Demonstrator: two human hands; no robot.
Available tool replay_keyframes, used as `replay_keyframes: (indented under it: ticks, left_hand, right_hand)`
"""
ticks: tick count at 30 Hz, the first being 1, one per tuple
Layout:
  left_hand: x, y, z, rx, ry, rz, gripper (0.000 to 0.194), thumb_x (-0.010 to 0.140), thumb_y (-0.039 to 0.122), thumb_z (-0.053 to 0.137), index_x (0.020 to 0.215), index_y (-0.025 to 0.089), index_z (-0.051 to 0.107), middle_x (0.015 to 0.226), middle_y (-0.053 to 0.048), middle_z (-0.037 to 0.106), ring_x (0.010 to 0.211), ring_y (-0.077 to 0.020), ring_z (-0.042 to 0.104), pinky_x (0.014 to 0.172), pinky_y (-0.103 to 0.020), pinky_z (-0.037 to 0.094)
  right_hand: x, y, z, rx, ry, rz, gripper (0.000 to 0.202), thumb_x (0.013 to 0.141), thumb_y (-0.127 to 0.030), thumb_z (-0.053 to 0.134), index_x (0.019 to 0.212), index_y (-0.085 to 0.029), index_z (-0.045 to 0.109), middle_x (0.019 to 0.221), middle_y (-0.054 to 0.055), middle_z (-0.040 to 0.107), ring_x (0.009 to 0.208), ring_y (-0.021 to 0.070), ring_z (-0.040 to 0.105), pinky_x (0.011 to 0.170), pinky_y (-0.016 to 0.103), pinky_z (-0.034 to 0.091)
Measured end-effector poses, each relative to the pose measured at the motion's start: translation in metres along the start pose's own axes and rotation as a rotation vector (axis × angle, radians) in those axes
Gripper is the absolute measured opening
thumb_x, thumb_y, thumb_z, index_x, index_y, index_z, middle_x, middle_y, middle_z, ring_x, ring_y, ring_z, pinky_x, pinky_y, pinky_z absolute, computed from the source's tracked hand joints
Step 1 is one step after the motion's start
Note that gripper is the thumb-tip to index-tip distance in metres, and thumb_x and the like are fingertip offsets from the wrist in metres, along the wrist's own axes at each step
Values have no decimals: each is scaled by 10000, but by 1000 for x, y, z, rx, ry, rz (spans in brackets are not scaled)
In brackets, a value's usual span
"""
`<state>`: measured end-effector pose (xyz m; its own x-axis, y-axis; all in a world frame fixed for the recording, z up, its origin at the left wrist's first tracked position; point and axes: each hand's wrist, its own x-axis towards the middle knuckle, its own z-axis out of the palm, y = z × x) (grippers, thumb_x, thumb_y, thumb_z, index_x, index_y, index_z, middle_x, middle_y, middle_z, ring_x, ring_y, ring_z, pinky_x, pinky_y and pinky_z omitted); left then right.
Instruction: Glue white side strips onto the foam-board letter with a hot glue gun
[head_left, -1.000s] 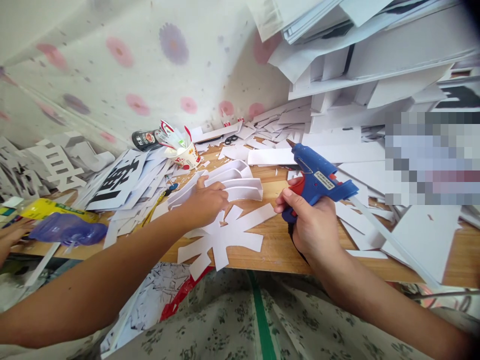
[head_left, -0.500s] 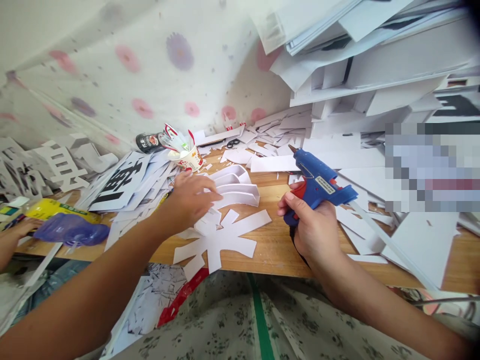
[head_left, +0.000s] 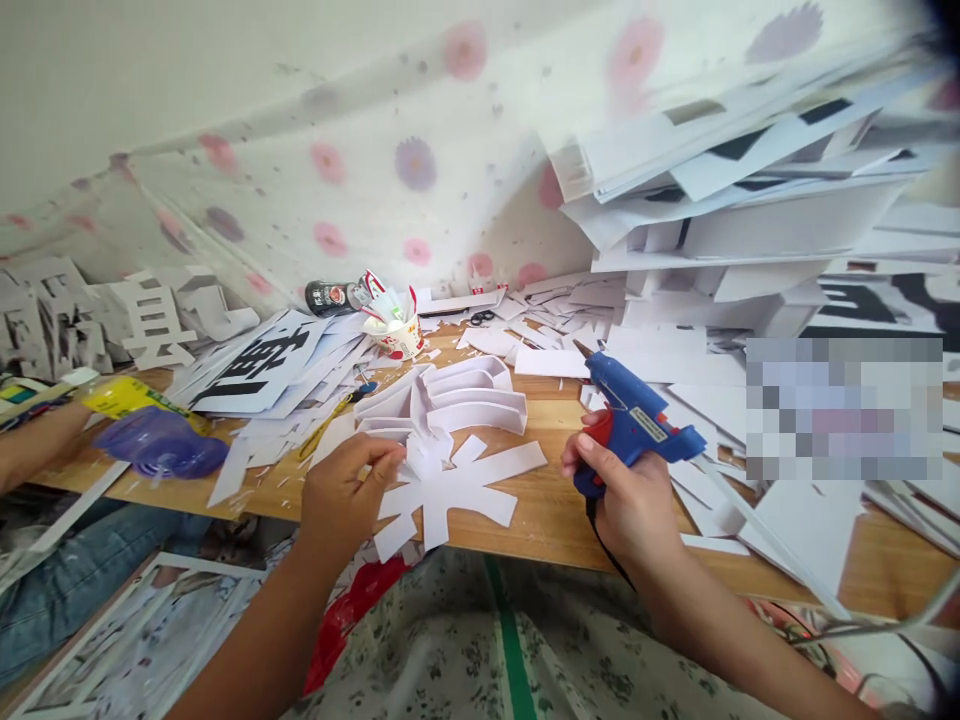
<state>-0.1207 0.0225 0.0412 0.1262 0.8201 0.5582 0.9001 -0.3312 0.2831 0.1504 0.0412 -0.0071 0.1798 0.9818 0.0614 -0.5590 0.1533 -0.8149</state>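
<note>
My left hand (head_left: 349,495): fingers curled, thumb tip against forefinger. My left forearm (head_left: 259,615): bare, slanting up rightward. My right hand (head_left: 626,480): clenched in a grip. My right forearm (head_left: 739,620): bare, slanting up leftward.

Blue-and-red glue gun (head_left: 634,410), plain white cutout (head_left: 442,490), brown wood-grained surface (head_left: 544,540)
Pink and purple flowers dot the whitish wall sheet (head_left: 360,195); dark sprigs pattern the pale cloth (head_left: 600,635), striped green; the white cup (head_left: 401,340) has red print, a white page (head_left: 259,368) a black character (head_left: 274,358).
</note>
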Motion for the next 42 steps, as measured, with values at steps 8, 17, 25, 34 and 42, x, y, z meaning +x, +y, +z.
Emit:
replay_keyframes:
  ticks: [8,17,25,34,42]
  left_hand:
    - [34,-23,25,175,-162,113,190,892,258,529,881,229,717,894,-45,706,895,-224,609,847,-381,438]
    - [39,-14,30,114,-149,57,178,862,265,546,792,223,704,785,-34,697,811,-219,603,782,-373,424]
    - [25,48,45,-438,-142,-177,243,830,372,595,985,197,660,670,19,607,593,-127,560,555,-243,434]
    - [40,89,72,-971,-284,-261,233,749,325,716,919,166,712,789,-18,609,745,-146,560,700,-273,454]
    - [28,86,65,-982,-95,-324,120,814,264,675,741,168,674,695,6,644,688,-117,572,662,-222,457]
  right_hand:
    - [-21,4,-12,-64,21,41,353,684,-368,811,909,-209,590,591,-23,640,526,158,565,537,281,428]
    - [-29,20,-27,-91,-4,106,349,678,-377,814,908,-222,603,618,-23,644,533,182,578,535,311,448]
    - [-36,11,-21,-28,-149,204,376,643,-436,814,867,-212,612,568,-18,642,459,157,551,494,291,433]
    - [-45,9,-33,43,-297,283,341,682,-388,810,877,-178,625,545,-16,651,425,127,558,442,242,425]
    - [-43,16,-35,48,-284,292,346,685,-387,817,874,-169,625,536,-16,648,421,120,560,422,230,439]
